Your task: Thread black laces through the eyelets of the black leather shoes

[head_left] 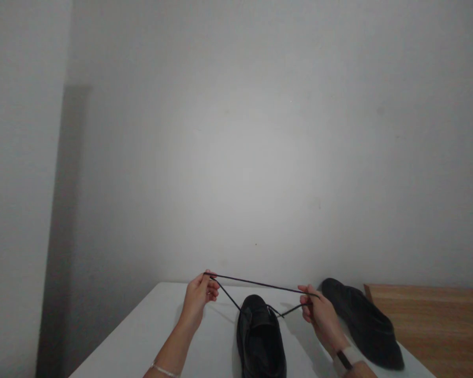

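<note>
A black shoe stands on the white table with its toe pointing away from me and its opening facing up. One dark shoelace runs stretched between my hands above the shoe. My left hand, left of the toe, pinches the lace, and a strand slopes down from it to the shoe's left side. To the right, my right hand also has its fingers closed on the lace. Another strand runs from there to the shoe's right side, where a short lace end crosses it. How the lace passes through the eyelets is too dark to tell.
A second black shoe lies behind my right hand, near the right edge of the white table. Beyond that edge is a brown wood-grained surface. A plain grey wall rises behind the table.
</note>
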`<state>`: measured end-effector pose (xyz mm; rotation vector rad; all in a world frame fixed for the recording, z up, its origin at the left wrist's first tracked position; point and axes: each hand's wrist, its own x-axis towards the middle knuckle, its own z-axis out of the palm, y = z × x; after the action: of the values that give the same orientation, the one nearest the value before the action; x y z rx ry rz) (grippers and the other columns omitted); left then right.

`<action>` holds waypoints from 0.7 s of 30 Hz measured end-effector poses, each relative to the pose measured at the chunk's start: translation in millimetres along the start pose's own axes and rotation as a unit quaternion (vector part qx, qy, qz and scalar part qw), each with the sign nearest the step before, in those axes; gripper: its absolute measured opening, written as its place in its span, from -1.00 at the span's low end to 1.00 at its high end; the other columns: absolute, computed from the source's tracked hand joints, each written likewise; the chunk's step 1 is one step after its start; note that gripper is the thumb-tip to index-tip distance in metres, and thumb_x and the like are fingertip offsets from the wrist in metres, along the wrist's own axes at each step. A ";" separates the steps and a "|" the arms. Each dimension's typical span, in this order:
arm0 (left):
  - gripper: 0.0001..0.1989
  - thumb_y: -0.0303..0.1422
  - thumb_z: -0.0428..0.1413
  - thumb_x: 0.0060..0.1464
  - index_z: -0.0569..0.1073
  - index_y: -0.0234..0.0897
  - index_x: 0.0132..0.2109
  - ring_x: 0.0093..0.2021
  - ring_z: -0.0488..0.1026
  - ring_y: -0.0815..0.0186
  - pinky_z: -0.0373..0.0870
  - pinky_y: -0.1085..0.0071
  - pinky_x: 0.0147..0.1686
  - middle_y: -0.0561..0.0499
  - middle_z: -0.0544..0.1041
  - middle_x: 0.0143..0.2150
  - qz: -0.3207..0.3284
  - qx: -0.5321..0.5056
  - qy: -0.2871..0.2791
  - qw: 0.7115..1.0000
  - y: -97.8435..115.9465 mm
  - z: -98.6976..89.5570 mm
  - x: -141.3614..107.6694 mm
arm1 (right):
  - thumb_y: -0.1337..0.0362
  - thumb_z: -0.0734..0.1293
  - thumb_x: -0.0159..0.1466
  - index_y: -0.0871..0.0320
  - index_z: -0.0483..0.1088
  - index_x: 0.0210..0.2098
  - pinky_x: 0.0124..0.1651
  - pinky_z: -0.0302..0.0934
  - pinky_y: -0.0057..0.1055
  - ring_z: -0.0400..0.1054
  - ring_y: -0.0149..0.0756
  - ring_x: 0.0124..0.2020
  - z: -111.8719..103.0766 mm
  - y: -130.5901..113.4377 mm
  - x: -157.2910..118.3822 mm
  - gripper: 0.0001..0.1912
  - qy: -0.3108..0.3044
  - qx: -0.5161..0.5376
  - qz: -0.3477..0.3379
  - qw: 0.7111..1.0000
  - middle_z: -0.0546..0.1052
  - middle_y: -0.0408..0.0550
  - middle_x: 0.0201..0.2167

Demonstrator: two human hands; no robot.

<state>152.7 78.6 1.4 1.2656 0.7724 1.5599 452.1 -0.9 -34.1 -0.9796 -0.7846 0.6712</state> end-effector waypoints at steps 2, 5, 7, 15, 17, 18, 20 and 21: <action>-0.58 -0.04 0.19 -0.14 0.45 -0.37 -0.34 -0.60 0.43 0.36 0.38 0.46 -0.62 -0.01 0.51 -0.54 0.026 -0.031 0.008 0.999 18.3 -2.1 3.1 | -0.01 0.40 0.00 0.21 0.43 -0.34 -0.70 -0.02 -0.48 0.10 -0.47 -0.71 0.2 -7.4 1.3 -0.59 0.006 0.052 0.000 0.999 0.34 -0.20 -0.65; -0.58 -0.05 0.21 -0.13 0.46 -0.37 -0.32 -0.55 0.45 0.34 0.43 0.43 -0.55 0.00 0.52 -0.52 0.078 -0.040 0.015 0.996 55.5 -4.8 8.3 | 0.08 0.47 -0.05 0.19 0.45 -0.36 -0.63 0.11 -0.46 0.18 -0.44 -0.63 1.5 -25.9 3.9 -0.63 0.040 0.074 -0.056 0.995 0.38 -0.16 -0.57; -0.58 -0.06 0.21 -0.10 0.47 -0.38 -0.30 -0.54 0.45 0.34 0.44 0.42 -0.53 0.01 0.51 -0.51 0.112 -0.037 0.013 0.993 83.3 -4.0 9.7 | 0.09 0.48 -0.03 0.18 0.45 -0.33 -0.57 0.15 -0.44 0.21 -0.41 -0.58 6.2 -41.6 3.5 -0.64 0.054 0.059 -0.103 0.991 0.39 -0.16 -0.54; -0.61 -0.08 0.16 0.05 0.47 -0.41 -0.29 -0.44 0.48 0.35 0.44 0.42 -0.40 -0.03 0.52 -0.43 0.184 -0.050 -0.111 0.975 168.0 34.1 -19.8 | 0.21 0.45 0.05 0.15 0.39 -0.12 -0.41 0.17 -0.47 0.23 -0.46 -0.49 97.2 -91.6 -61.3 -0.59 -0.279 -0.068 -0.087 0.954 0.36 -0.23 -0.47; -0.62 -0.10 0.15 0.07 0.48 -0.41 -0.27 -0.40 0.49 0.33 0.44 0.39 -0.33 -0.05 0.53 -0.40 0.161 -0.029 -0.186 0.969 177.6 42.3 -31.7 | 0.29 0.47 -0.01 0.11 0.32 -0.02 -0.47 0.17 -0.50 0.23 -0.46 -0.49 130.8 -95.0 -87.7 -0.45 -0.375 -0.042 -0.026 0.926 0.35 -0.26 -0.46; -0.63 -0.10 0.14 0.09 0.49 -0.40 -0.25 -0.37 0.49 0.32 0.44 0.39 -0.30 -0.06 0.54 -0.38 0.151 -0.008 -0.218 0.964 180.3 43.8 -37.3 | 0.32 0.47 -0.02 0.09 0.28 0.02 -0.47 0.18 -0.50 0.24 -0.45 -0.49 146.5 -95.6 -99.2 -0.39 -0.418 -0.028 0.006 0.908 0.36 -0.26 -0.46; -0.63 -0.10 0.11 0.11 0.52 -0.38 -0.22 -0.31 0.48 0.29 0.41 0.43 -0.34 -0.07 0.54 -0.34 0.127 0.058 -0.246 0.959 181.6 39.7 -47.2 | 0.33 0.45 -0.02 0.09 0.29 -0.02 -0.49 0.19 -0.49 0.23 -0.47 -0.53 174.1 -94.7 -116.3 -0.44 -0.460 0.030 0.035 0.886 0.38 -0.27 -0.48; -0.63 -0.10 0.09 0.12 0.53 -0.36 -0.22 -0.30 0.47 0.28 0.39 0.45 -0.38 -0.07 0.54 -0.33 0.122 0.100 -0.241 0.958 180.3 34.0 -51.6 | 0.31 0.44 0.00 0.12 0.34 -0.12 -0.50 0.19 -0.49 0.23 -0.47 -0.55 185.7 -93.3 -121.6 -0.56 -0.467 0.055 0.050 0.881 0.38 -0.27 -0.51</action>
<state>135.8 -35.5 153.1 1.8581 0.4779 1.2964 245.8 -49.6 80.0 -0.5495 -1.5223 1.2985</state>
